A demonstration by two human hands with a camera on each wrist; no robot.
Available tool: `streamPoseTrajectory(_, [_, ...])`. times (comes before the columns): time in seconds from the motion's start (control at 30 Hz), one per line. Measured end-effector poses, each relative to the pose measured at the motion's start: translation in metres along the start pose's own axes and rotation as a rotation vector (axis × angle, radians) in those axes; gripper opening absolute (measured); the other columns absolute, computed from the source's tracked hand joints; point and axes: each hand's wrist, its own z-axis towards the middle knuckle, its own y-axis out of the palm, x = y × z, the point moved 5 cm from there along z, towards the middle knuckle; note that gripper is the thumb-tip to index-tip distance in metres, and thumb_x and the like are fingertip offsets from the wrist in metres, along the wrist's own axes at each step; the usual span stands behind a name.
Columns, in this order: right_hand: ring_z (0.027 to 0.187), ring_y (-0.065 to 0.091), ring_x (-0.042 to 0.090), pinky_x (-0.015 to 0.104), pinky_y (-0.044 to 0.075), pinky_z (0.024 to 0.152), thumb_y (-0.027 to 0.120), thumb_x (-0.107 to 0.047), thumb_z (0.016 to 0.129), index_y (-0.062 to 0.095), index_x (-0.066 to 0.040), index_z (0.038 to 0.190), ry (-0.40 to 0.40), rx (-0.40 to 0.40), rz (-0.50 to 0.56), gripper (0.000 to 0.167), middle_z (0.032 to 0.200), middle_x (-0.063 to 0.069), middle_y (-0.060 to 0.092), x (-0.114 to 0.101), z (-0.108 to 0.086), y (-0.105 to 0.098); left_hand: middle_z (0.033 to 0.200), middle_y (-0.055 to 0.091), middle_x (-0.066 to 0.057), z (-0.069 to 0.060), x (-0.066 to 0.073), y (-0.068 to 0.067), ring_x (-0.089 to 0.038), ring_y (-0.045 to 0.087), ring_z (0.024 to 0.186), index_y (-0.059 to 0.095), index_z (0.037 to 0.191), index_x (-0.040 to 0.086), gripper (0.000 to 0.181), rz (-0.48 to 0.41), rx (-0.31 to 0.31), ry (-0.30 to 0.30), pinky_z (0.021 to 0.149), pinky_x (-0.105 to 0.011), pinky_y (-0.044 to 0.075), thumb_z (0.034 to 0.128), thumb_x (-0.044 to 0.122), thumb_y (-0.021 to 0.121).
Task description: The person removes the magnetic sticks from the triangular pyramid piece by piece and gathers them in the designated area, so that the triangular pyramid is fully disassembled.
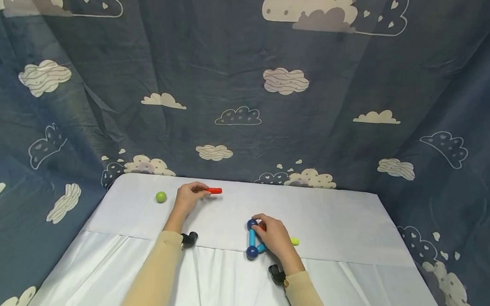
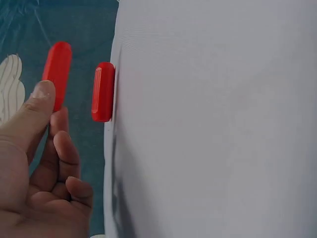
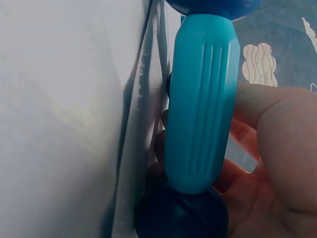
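- While the left hand (image 1: 189, 195) pinched a red rod (image 2: 59, 64) between thumb and finger, a second rod (image 2: 103, 94) lay near.
- The right hand (image 1: 275, 237) gripped a blue frame (image 1: 252, 238).

Room lies between red stick (image 1: 215, 190) and blue ball (image 1: 251, 224).

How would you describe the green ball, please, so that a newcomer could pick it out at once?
On the white table, look toward the far left corner. Just left of the left hand lies the green ball, on its own. Its colour sets it apart from the two dark blue balls by the right hand.
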Motion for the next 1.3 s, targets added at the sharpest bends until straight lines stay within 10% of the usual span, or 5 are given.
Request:
streamPoseTrajectory(0.4, [0.085,0.059,0.017,0.044,0.056,0.088,0.074,-0.029,0.1,0.073,-0.022,0.13,-0.018,0.0,-0.005,0.03,0.098,0.001,0.073,0.001,-0.001,0.0,0.112,0.079,-0.014,0.007,-0.012,0.007,-0.03,0.069,0.111,0.083,0.107,0.008,0.02,0.054,0.023,0.002,0.102,-0.047,0.053,0.0885,0.014,0.087])
streamPoseTrajectory(1.3, [0.088,0.06,0.017,0.045,0.057,0.091,0.075,-0.028,0.1,0.072,-0.022,0.131,-0.008,-0.01,0.013,0.031,0.101,0.001,0.074,0.0,-0.003,-0.003,0.096,0.079,-0.015,0.009,-0.017,0.014,-0.016,0.06,0.081,0.081,0.105,0.003,0.019,0.011,0.128,-0.017,0.072,-0.022,0.045,0.0877,0.01,0.086])
